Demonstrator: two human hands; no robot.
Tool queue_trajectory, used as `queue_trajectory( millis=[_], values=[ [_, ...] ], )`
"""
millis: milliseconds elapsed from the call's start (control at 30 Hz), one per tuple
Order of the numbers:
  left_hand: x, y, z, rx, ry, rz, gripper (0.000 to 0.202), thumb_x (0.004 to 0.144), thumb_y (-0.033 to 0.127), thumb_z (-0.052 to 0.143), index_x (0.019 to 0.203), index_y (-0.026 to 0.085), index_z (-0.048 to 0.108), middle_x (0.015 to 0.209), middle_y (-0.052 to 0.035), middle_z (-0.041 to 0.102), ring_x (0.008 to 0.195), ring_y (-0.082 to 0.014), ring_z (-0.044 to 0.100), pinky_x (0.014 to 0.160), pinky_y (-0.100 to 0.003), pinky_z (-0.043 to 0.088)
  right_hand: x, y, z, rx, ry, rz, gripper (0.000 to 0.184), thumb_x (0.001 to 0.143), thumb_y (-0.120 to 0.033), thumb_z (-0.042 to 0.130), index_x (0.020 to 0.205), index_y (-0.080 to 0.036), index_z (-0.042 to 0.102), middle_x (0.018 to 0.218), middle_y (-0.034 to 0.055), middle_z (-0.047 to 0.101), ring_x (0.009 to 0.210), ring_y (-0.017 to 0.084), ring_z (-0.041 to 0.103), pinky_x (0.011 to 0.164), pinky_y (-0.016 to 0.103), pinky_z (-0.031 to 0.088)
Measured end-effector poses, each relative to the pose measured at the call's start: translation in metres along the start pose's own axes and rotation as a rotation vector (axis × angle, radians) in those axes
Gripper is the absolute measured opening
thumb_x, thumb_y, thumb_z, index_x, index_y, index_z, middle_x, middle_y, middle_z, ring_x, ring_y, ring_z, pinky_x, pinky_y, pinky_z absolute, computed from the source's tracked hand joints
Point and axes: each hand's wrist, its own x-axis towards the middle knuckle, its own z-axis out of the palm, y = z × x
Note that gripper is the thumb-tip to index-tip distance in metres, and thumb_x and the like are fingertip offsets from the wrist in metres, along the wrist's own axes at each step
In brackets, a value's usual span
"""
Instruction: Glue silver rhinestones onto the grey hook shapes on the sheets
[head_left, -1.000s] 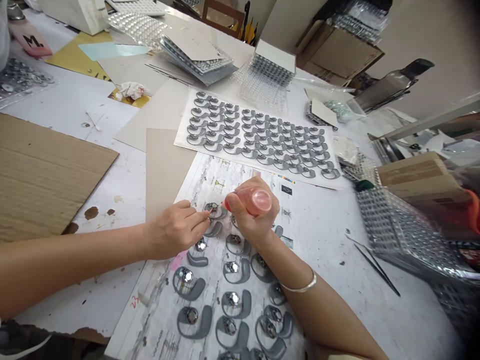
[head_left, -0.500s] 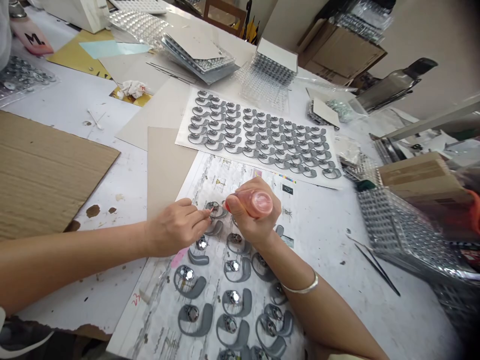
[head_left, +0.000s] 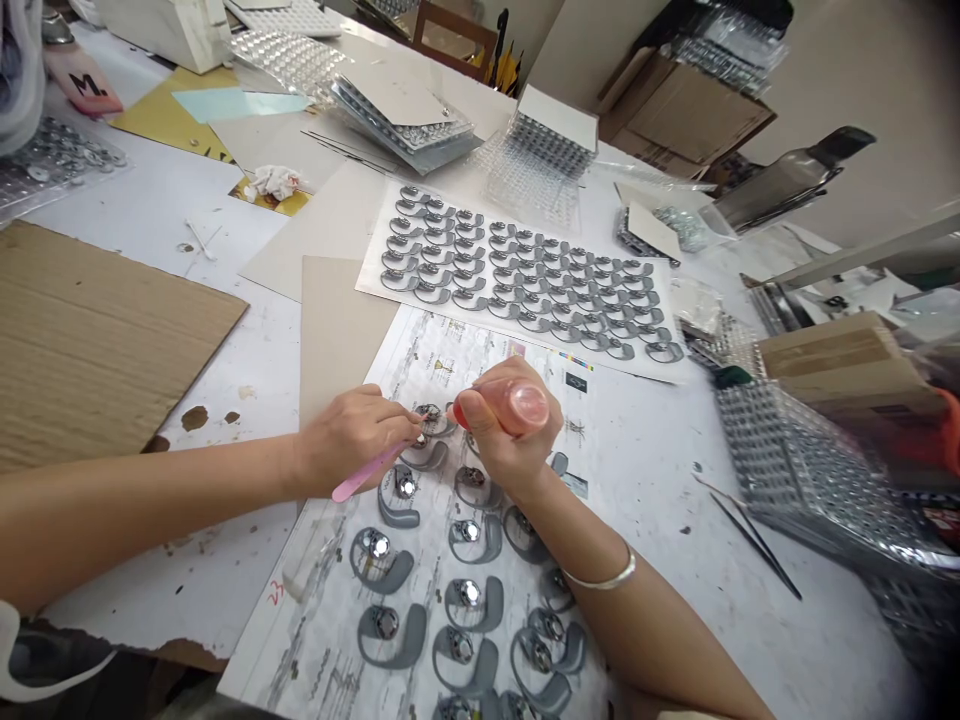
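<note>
My right hand [head_left: 514, 430] is wrapped round a small translucent red squeeze bottle [head_left: 525, 405], tilted with its narrow tip to the left. Fingers closed, my left hand [head_left: 356, 440] pinches a slim tool with a flat pink handle [head_left: 364, 474]; its kind I cannot make out. Both hands meet over a grey curved piece [head_left: 431, 415] with a round metal part. Several such grey curved pieces [head_left: 397, 640] lie in columns on the printed sheet [head_left: 322, 610] below my hands. Whether the bottle tip touches the piece cannot be told.
Beyond my hands, a white sheet [head_left: 365, 280] bears rows of similar grey pieces. Corrugated cardboard [head_left: 97, 340] lies at the left. To the right are dark tweezers [head_left: 757, 545] and stacked clear trays [head_left: 795, 450]. A pink bottle [head_left: 82, 80] stands far left.
The pink handle in my left hand has swung into fuller view below the fingers. My right hand and its bottle have barely moved. The whole view has shifted slightly.
</note>
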Motion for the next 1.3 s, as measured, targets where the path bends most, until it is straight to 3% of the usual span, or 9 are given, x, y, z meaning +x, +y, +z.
queue_trajectory(
  millis=[700, 1300],
  values=[
    [-0.0035, -0.0055, -0.0009, -0.206, -0.036, -0.191, 0.007, 0.084, 0.01, 0.06, 0.089, 0.014, 0.058, 0.087, -0.0046, 0.072, 0.075, -0.0146, 0.069, 0.072, -0.028, 0.051, -0.0015, -0.0017, 0.0024, 0.008, 0.015, 0.06, 0.017, 0.08, -0.022, 0.064, 0.067, -0.02, 0.054, 0.062, 0.0, 0.055, 0.057, 0.014, 0.053, 0.055, 0.032, 0.045],
    [-0.005, -0.007, -0.0012, -0.238, -0.053, -0.24, 0.005, 0.085, 0.012, 0.059, 0.089, 0.015, 0.059, 0.086, -0.0034, 0.072, 0.075, -0.0143, 0.069, 0.072, -0.029, 0.051, -0.0035, 0.001, 0.0048, 0.012, 0.025, 0.051, 0.016, 0.08, -0.024, 0.063, 0.067, -0.02, 0.055, 0.064, 0.0002, 0.056, 0.059, 0.014, 0.054, 0.056, 0.032, 0.045]
  ],
)
